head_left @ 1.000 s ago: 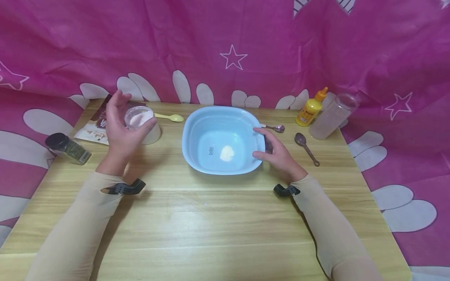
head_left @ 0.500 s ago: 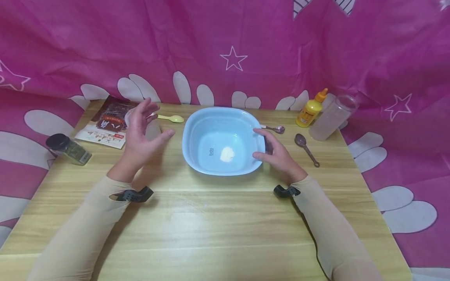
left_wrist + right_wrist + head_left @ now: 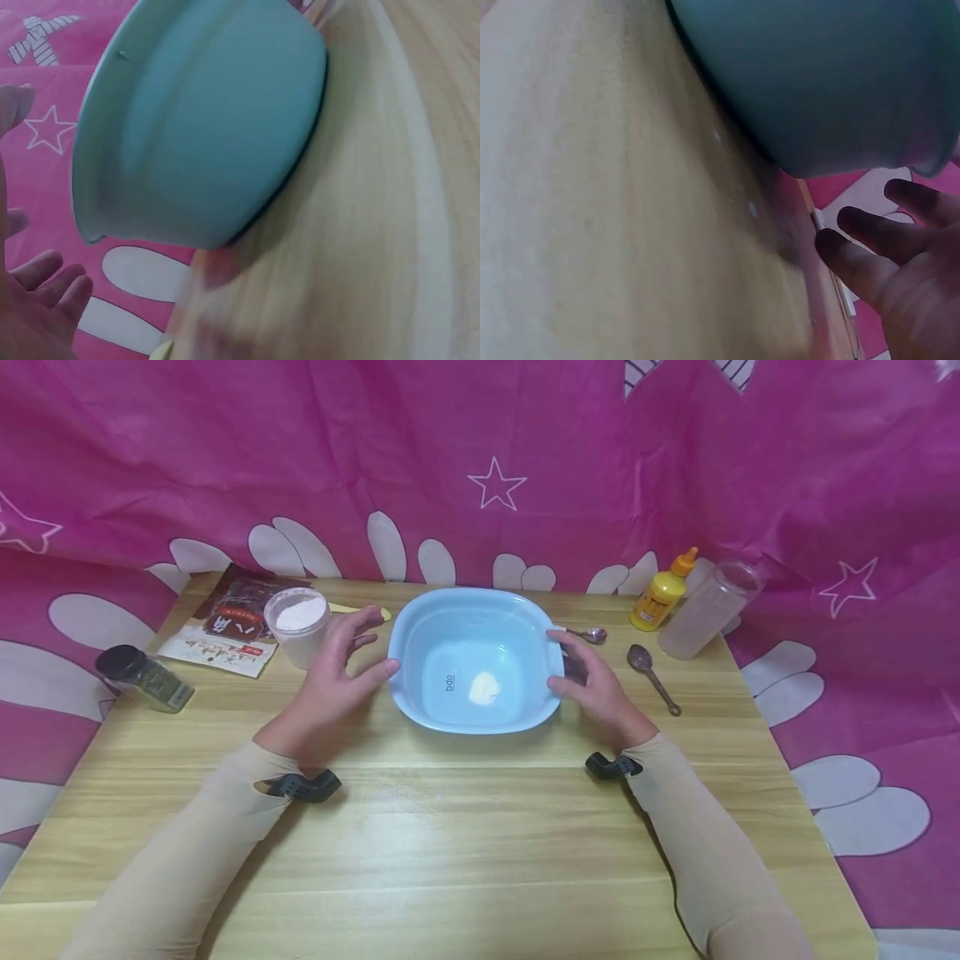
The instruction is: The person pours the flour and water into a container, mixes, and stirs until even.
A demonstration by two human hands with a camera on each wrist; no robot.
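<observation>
Blue bowl [image 3: 475, 656] sits centre frame on wooden bench [image 3: 450, 843], small heap of white powder [image 3: 483, 687] on its floor. Left hand [image 3: 333, 681] at bowl's left rim, grip apart, fingers straight, fingertips touching or just short of rim; cannot tell which. Right hand [image 3: 596, 685] against bowl's right side, grip apart, fingers relaxed. Cup of white powder [image 3: 298, 625] stands just left of left hand, packet [image 3: 225, 627] beside it. Spice jar [image 3: 144, 677] at left edge. Brown spoon [image 3: 654, 675], yellow bottle [image 3: 663, 593] upper right.

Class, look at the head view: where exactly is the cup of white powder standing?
The cup of white powder stands at the table's far left, between the brown packet and the blue bowl.
</observation>
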